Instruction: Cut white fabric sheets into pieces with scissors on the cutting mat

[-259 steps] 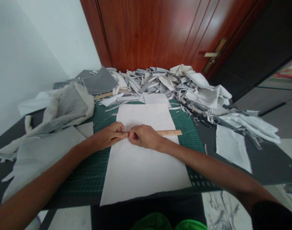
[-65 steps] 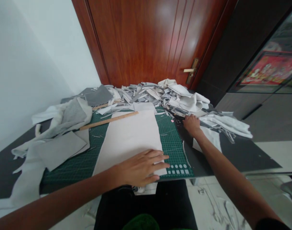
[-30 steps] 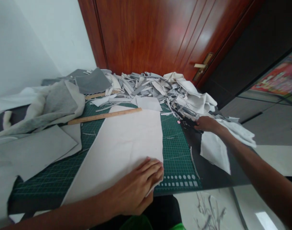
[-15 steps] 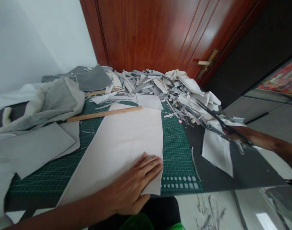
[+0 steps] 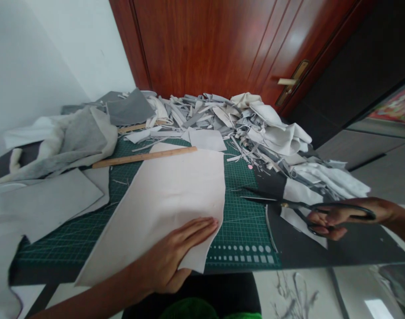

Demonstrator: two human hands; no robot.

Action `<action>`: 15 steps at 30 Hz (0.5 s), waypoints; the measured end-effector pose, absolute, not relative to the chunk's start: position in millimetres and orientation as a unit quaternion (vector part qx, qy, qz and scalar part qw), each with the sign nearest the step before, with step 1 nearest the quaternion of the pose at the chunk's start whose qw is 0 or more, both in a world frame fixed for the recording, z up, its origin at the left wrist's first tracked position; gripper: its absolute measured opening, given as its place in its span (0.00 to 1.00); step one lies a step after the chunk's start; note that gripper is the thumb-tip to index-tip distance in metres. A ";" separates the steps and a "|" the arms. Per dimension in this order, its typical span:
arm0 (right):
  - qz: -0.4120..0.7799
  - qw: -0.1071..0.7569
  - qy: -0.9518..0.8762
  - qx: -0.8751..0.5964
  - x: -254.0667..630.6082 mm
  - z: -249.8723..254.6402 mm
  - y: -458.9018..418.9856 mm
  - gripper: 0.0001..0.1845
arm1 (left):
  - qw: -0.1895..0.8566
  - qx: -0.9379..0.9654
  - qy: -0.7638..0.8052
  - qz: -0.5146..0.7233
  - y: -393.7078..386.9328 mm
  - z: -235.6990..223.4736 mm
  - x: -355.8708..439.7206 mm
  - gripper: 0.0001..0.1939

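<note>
A long white piece of fabric [image 5: 169,190] lies across the green cutting mat [image 5: 245,221]. My left hand [image 5: 175,252] rests on its near right part, fingers stretched out flat. The thumb is apart, near the front edge. My right hand [image 5: 335,217] is on the right, its fingers in the handles of black-handled scissors [image 5: 288,204]. The scissor blades are slightly apart and point left over the mat, a gap away from the fabric. Beneath the scissors a smaller white fabric piece [image 5: 302,190] lies on the dark tabletop.
A wooden ruler [image 5: 145,157] crosses the fabric's far end. Grey and white scraps [image 5: 202,115] are heaped along the back, by the wooden door [image 5: 202,48]. Grey fabric pieces [image 5: 52,195] and a crumpled cloth [image 5: 79,137] lie left. More scraps [image 5: 295,292] are on the floor.
My right hand has brought the scissors nearer and turned their blades to point left over the mat. My left hand has slid left, and the fabric's near right corner has shifted left with it.
</note>
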State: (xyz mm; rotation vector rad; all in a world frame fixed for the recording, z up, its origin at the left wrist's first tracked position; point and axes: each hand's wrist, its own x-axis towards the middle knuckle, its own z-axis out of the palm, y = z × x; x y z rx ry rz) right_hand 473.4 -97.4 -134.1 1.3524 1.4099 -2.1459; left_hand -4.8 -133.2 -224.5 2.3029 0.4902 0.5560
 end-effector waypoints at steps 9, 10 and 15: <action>-0.734 0.164 0.526 0.396 429.0 -147.4 -68.0 0.30 | 0.377 0.884 0.184 0.206 -130.7 -222.9 -4.7 0.33; -0.742 0.165 0.519 0.391 426.6 -150.6 -65.0 0.30 | 0.377 0.885 0.182 0.205 -130.7 -222.4 -4.6 0.33; -0.743 0.159 0.530 0.377 417.5 -162.8 -55.4 0.29 | 0.380 0.889 0.173 0.190 -131.3 -218.1 -3.6 0.33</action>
